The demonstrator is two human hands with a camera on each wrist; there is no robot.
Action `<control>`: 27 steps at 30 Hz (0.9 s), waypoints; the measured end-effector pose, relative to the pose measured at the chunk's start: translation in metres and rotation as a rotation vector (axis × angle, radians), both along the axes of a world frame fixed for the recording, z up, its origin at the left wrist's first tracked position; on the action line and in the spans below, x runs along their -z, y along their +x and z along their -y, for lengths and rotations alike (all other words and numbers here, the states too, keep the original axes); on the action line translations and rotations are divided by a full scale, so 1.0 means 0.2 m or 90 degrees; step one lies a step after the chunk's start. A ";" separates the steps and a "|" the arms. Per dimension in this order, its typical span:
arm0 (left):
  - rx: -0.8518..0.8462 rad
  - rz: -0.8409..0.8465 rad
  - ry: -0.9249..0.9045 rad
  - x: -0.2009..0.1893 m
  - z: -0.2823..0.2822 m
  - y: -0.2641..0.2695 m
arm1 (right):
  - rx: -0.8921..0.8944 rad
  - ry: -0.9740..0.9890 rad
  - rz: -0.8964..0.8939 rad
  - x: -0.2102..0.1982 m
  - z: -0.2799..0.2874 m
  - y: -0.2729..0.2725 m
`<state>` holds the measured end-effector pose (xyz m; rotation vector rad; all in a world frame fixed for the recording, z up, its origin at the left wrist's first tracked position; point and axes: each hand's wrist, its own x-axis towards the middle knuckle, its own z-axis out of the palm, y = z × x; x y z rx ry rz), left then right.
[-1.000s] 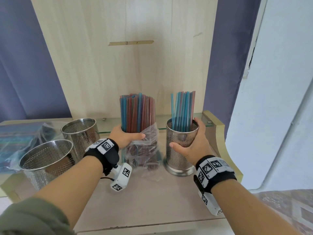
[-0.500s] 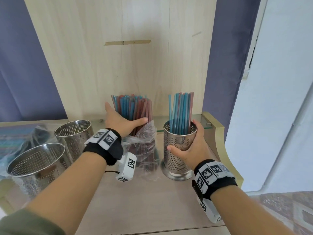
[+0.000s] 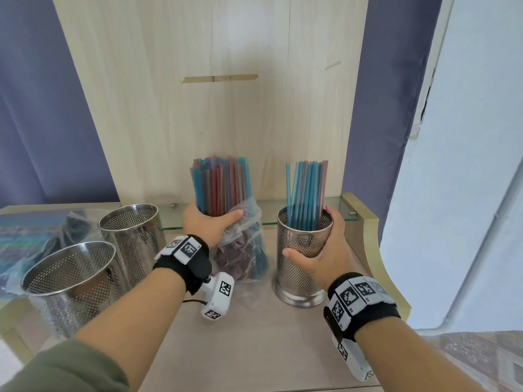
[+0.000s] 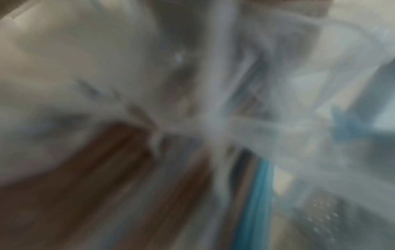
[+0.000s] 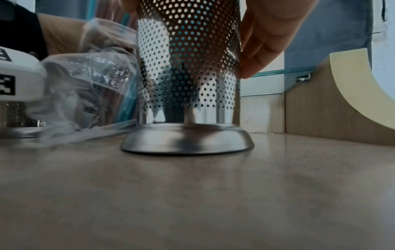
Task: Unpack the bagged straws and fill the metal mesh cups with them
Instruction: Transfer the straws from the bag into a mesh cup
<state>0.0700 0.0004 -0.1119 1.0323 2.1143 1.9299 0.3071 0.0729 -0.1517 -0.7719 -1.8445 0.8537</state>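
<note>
A clear plastic bag (image 3: 243,250) of red and blue straws (image 3: 222,185) stands upright on the table, straw tops sticking out of its open mouth. My left hand (image 3: 208,224) grips the bundle around the bag's mouth. To its right stands a metal mesh cup (image 3: 302,261) holding several blue and pink straws (image 3: 307,193); my right hand (image 3: 325,250) grips the cup's wall near the rim. The right wrist view shows that cup (image 5: 188,67) standing flat on its base, with the bag (image 5: 89,88) beside it. The left wrist view is blurred, showing only plastic bag (image 4: 213,101) up close.
Two empty mesh cups (image 3: 133,236) (image 3: 70,281) stand at the left. More bagged straws (image 3: 31,241) lie behind them at the far left. A wooden back panel (image 3: 220,94), a low glass shelf (image 3: 336,210) and a curved wooden side piece (image 3: 373,250) bound the table.
My left hand opened and slid up the straws half a second ago, then came back down and gripped the bundle at the bag's mouth. The right hand stays on the cup.
</note>
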 end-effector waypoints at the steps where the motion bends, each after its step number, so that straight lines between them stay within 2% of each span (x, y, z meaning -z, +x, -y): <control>1: 0.009 0.013 0.035 -0.01 0.01 -0.01 | 0.002 0.000 0.001 0.00 0.00 0.00; 4: 0.063 0.034 0.030 -0.02 0.02 -0.03 | 0.003 0.003 0.002 0.00 0.00 0.00; 8: 0.162 0.076 -0.134 0.00 0.03 -0.07 | 0.008 0.017 -0.005 0.00 0.00 0.00; 11: 0.136 0.082 -0.094 -0.02 0.01 -0.07 | 0.015 0.029 -0.005 0.01 -0.01 0.00; 14: 0.087 0.017 -0.052 -0.05 -0.01 -0.06 | 0.012 0.027 -0.002 0.01 -0.02 -0.01; 17: 0.069 -0.032 -0.074 -0.06 -0.01 -0.05 | 0.008 0.019 -0.002 0.01 -0.02 -0.01; 21: 0.040 -0.028 -0.088 -0.05 -0.02 -0.08 | 0.007 0.018 -0.004 0.01 -0.01 -0.01; 27: 0.043 -0.074 -0.034 -0.08 0.02 -0.10 | 0.006 0.012 0.004 0.00 -0.01 -0.01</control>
